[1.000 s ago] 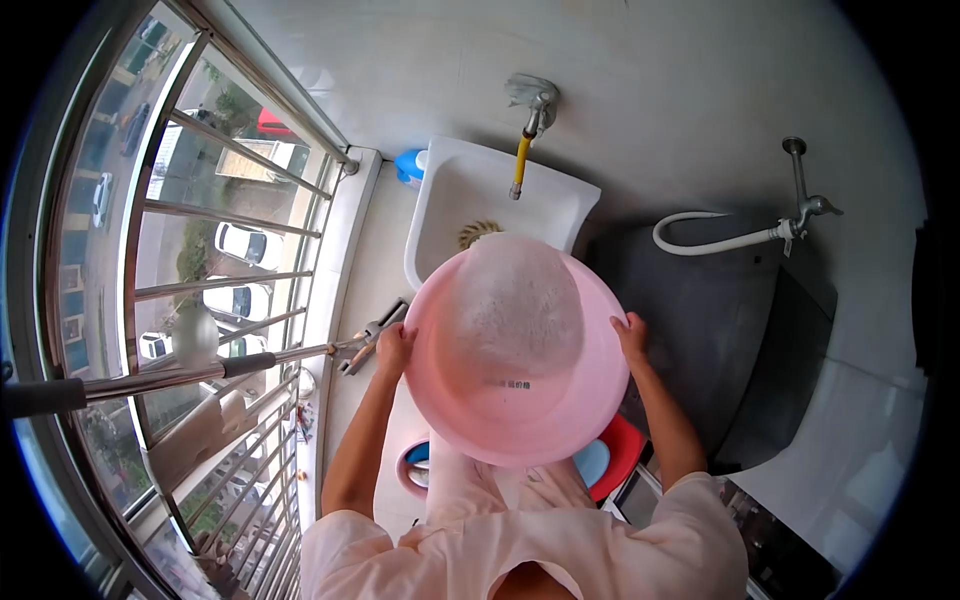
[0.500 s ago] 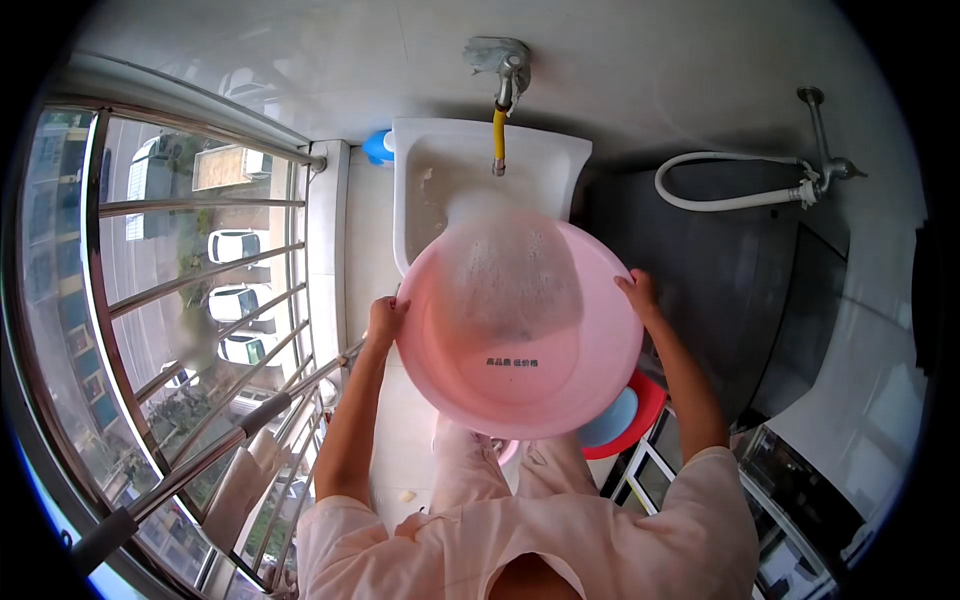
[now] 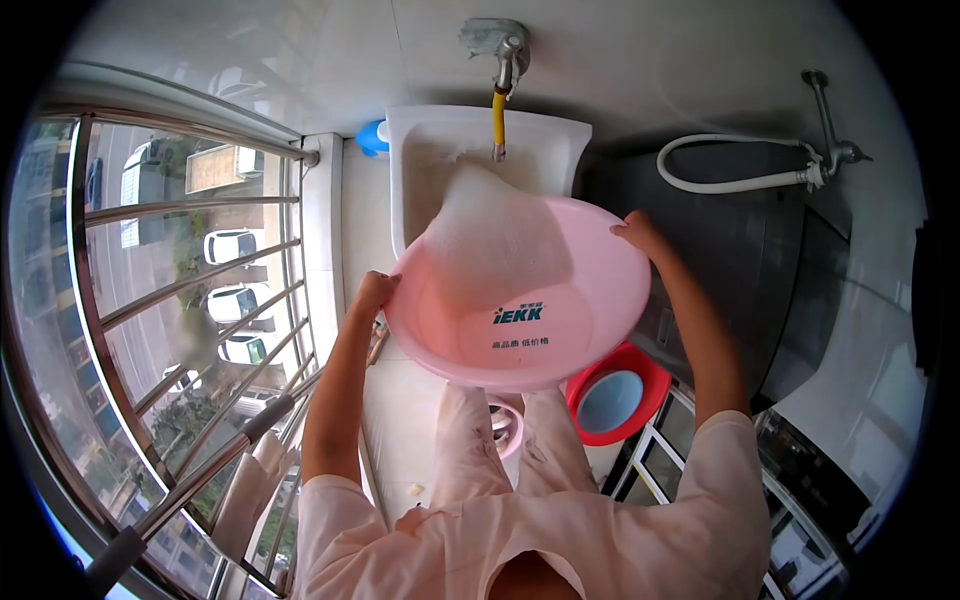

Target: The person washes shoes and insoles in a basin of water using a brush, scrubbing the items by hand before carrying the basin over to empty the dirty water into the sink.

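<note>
At the frame's centre, our left hand (image 3: 378, 290) and right hand (image 3: 640, 233) grip a pink basin (image 3: 515, 366) by its rim; we read lettering (image 3: 517, 315) "iEKK", "高品质 低价格".

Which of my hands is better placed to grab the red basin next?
Probably your right hand: it grips the right side of the pink basin, and the red basin sits on that side of your legs. Your left hand is at the opposite rim, farther away. Neither is free yet.
</note>
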Demonstrator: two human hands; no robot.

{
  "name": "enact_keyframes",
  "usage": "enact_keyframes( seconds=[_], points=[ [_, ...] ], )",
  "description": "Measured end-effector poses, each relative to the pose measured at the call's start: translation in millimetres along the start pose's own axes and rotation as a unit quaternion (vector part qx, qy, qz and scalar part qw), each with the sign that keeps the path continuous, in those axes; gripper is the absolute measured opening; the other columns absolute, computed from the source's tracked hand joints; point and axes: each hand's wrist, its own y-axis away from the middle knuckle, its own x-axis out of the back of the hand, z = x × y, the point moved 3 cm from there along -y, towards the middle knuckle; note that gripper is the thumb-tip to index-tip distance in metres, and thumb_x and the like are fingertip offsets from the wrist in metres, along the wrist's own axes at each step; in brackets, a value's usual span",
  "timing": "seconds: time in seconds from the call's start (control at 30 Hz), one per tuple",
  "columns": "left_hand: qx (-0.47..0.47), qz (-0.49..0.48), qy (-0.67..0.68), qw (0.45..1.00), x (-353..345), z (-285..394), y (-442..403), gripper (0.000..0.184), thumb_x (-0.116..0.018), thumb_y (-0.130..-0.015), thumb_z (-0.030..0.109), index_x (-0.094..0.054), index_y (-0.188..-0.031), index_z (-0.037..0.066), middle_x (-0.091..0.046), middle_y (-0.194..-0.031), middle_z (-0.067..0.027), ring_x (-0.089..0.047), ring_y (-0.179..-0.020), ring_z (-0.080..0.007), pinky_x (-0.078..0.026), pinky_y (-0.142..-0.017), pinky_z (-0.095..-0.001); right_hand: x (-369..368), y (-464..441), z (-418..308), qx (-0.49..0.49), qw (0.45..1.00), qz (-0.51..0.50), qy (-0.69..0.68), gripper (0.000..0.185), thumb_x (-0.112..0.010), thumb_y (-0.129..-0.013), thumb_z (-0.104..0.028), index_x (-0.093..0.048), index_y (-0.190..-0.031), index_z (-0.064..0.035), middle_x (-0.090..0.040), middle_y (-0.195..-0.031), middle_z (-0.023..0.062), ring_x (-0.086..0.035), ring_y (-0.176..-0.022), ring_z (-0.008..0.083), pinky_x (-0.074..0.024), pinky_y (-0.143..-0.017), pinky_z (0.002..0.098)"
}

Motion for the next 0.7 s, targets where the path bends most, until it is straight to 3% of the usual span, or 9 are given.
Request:
enact_keyframes(
  seconds=[0.03, 0.27, 0.37, 0.47, 0.57, 0.63, 0.67, 0.7],
  points=[
    [0.009, -0.016, -0.007, 1.0, 3, 5, 3, 0.036, -0.063, -0.083, 0.03, -0.067, -0.082, -0.005, -0.06, -0.06, -0.0106, -0.053, -0.043, -0.0184, -0.041, -0.04, -0.0332, 5, -6, -9, -0.008, 0.999, -0.04, 0.03, 0.041, -0.072, -0.07, -0.03, -0.064, -0.084, 0.0075, -0.064, -0.073, 0.0211, -0.065, -0.069, 0.029, -0.0486, -0.062, 0.0397],
    [0.039, -0.03, -0.012, 0.999, 13, -13, 9, 0.039, -0.061, -0.084, 0.031, -0.064, -0.086, -0.009, -0.061, -0.065, -0.0119, -0.055, -0.05, -0.0183, -0.042, -0.042, -0.0335, 14, -10, -47, -0.008, 0.998, -0.05, 0.047, 0.035, -0.069, -0.073, -0.028, -0.062, -0.08, 0.005, -0.064, -0.078, 0.0216, -0.064, -0.072, 0.0309, -0.0473, -0.064, 0.0405],
    [0.001, 0.003, 0.064, 0.998, 1, -37, 36, 0.036, -0.058, -0.086, 0.029, -0.065, -0.088, -0.006, -0.062, -0.066, -0.0096, -0.057, -0.054, -0.0162, -0.045, -0.048, -0.0319, 18, 50, -56, 0.006, 0.999, 0.017, 0.029, 0.033, -0.067, -0.076, -0.026, -0.062, -0.09, 0.0039, -0.064, -0.088, 0.0224, -0.062, -0.082, 0.0371, -0.0485, -0.072, 0.0406],
    [-0.045, 0.072, 0.055, 0.995, -18, -46, 59, 0.036, -0.057, -0.087, 0.029, -0.061, -0.104, -0.003, -0.066, -0.078, -0.0113, -0.061, -0.068, -0.0148, -0.048, -0.064, -0.0291, 10, 117, -34, 0.035, 0.982, 0.14, -0.118, 0.03, -0.063, -0.082, -0.026, -0.059, -0.089, 0.0029, -0.063, -0.081, 0.0179, -0.061, -0.074, 0.0306, -0.0476, -0.068, 0.0375],
    [-0.118, 0.086, 0.132, 0.981, -36, -24, 57, 0.04, -0.057, -0.087, 0.029, -0.055, -0.114, -0.002, -0.067, -0.085, -0.0136, -0.062, -0.074, -0.0163, -0.048, -0.067, -0.0293, 4, 147, 15, 0.036, 0.947, 0.221, -0.23, 0.029, -0.062, -0.085, -0.025, -0.057, -0.089, 0.003, -0.062, -0.075, 0.0148, -0.059, -0.068, 0.0213, -0.0462, -0.063, 0.0327],
    [-0.198, 0.098, 0.047, 0.974, -37, 16, 41, 0.04, -0.058, -0.087, 0.024, -0.053, -0.118, -0.001, -0.067, -0.084, -0.0142, -0.062, -0.072, -0.0186, -0.048, -0.066, -0.0309, -5, 138, 31, 0.044, 0.924, 0.256, -0.279, 0.028, -0.061, -0.086, -0.025, -0.057, -0.088, 0.0027, -0.06, -0.072, 0.0133, -0.057, -0.064, 0.0173, -0.0448, -0.06, 0.0303],
    [-0.207, 0.073, 0.053, 0.974, -34, 41, 36, 0.038, -0.057, -0.09, 0.022, -0.051, -0.12, -0.001, -0.067, -0.087, -0.0102, -0.06, -0.074, -0.0104, -0.047, -0.064, -0.0255, -1, 125, 36, 0.045, 0.918, 0.269, -0.287, 0.027, -0.061, -0.087, -0.024, -0.057, -0.088, 0.0025, -0.06, -0.071, 0.0128, -0.056, -0.063, 0.0161, -0.044, -0.058, 0.0294],
    [-0.209, 0.073, 0.083, 0.972, -31, 56, 25, 0.038, -0.056, -0.09, 0.023, -0.052, -0.119, -0.001, -0.066, -0.083, -0.0087, -0.059, -0.073, -0.0094, -0.047, -0.061, -0.0241, 5, 112, 41, 0.046, 0.913, 0.282, -0.293, 0.027, -0.061, -0.087, -0.024, -0.056, -0.087, 0.0024, -0.06, -0.07, 0.0123, -0.055, -0.061, 0.0149, -0.0432, -0.057, 0.0286]
  ],
)
